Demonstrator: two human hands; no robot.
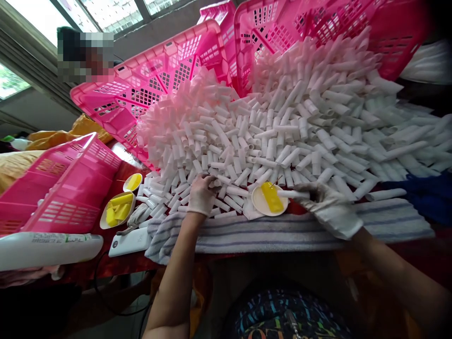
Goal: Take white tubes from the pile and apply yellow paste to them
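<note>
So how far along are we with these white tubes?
No finished batch can be told apart. In hand: the right hand holds one tube over the dish with its yellow pad, while the left hand rests on tubes at the pile's near edge. Left: the big pile spilling from the pink baskets.

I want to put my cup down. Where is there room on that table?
The striped towel has bare cloth between the left hand and the right hand. Behind them the white tubes are piled thick.
</note>
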